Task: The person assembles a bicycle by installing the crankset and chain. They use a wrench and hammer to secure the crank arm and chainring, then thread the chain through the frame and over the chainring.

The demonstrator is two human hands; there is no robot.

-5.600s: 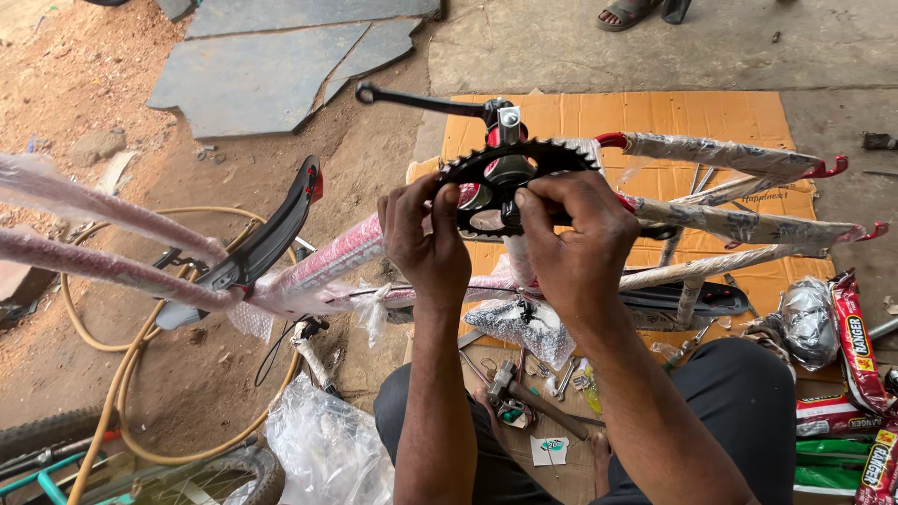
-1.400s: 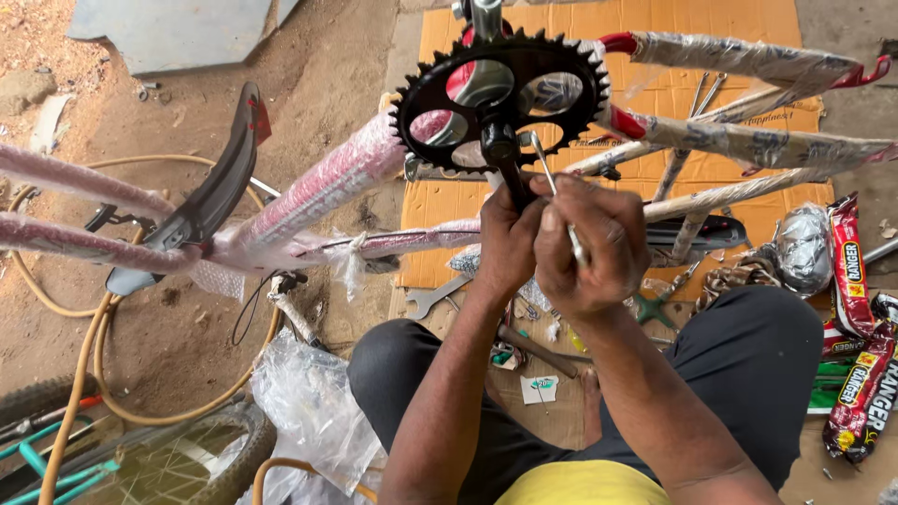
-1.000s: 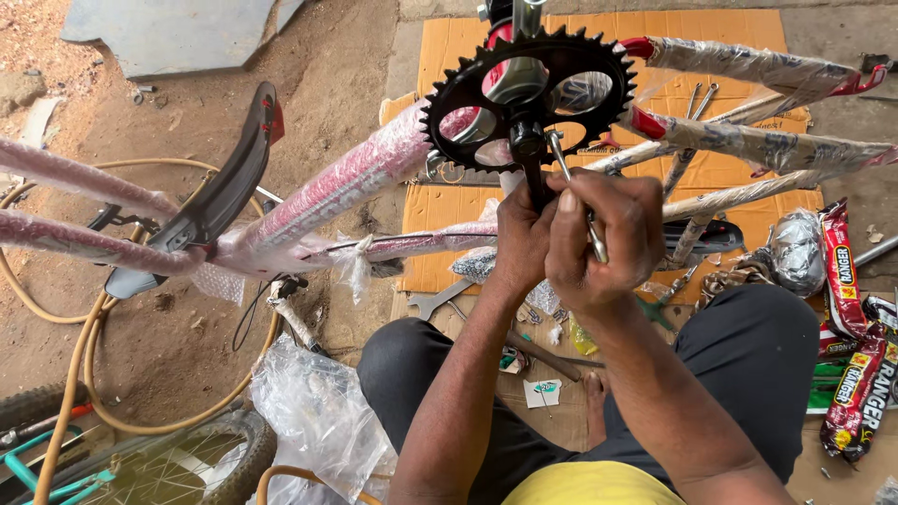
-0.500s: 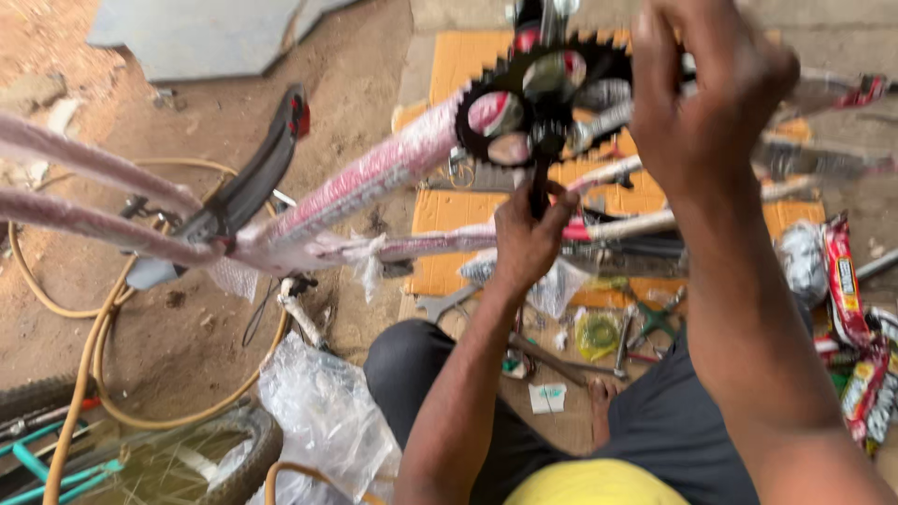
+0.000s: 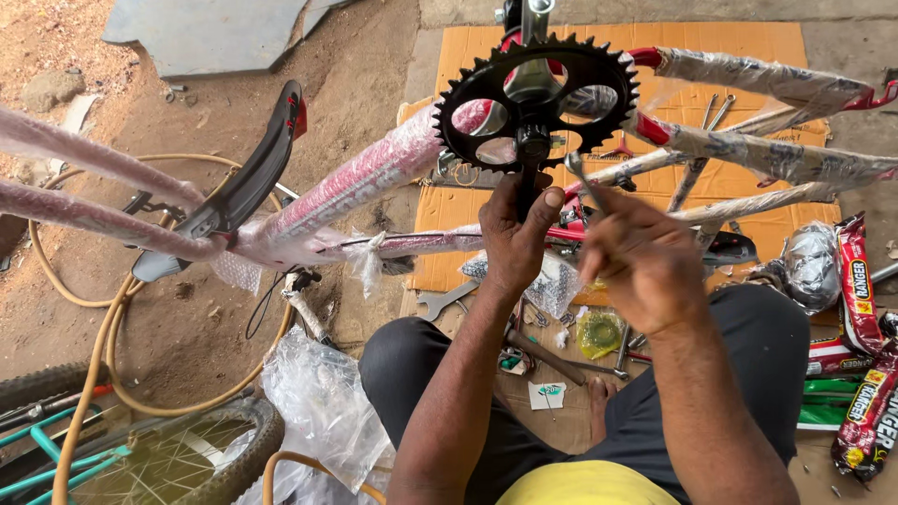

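Up near the top of the view, the black toothed chainring (image 5: 536, 101) sits on the upside-down bicycle frame (image 5: 365, 178), which is wrapped in pink and clear plastic. A black crank arm (image 5: 529, 178) hangs down from the middle of the chainring. The left hand (image 5: 517, 238) is closed around the lower part of this crank arm, with the thumb lying up along it. The right hand (image 5: 641, 262) is just beside it, to the right, and its fingers are pressed together on a thin silver tool (image 5: 578, 169) whose tip points up toward the hub of the chainring; I cannot tell if the tip touches it.

Behind the frame lies a flat sheet of orange cardboard (image 5: 748, 42) on the ground. A black mudguard (image 5: 248, 182) with a red end rests against the left tubes of the frame. On the ground between the person's knees there are a wrench (image 5: 447, 301), a hammer (image 5: 547, 357) and small parts. A yellow hose (image 5: 103, 327) curls over the dirt at the left, near a spoked wheel (image 5: 187, 463). Red packets (image 5: 856, 281) lie at the right edge.
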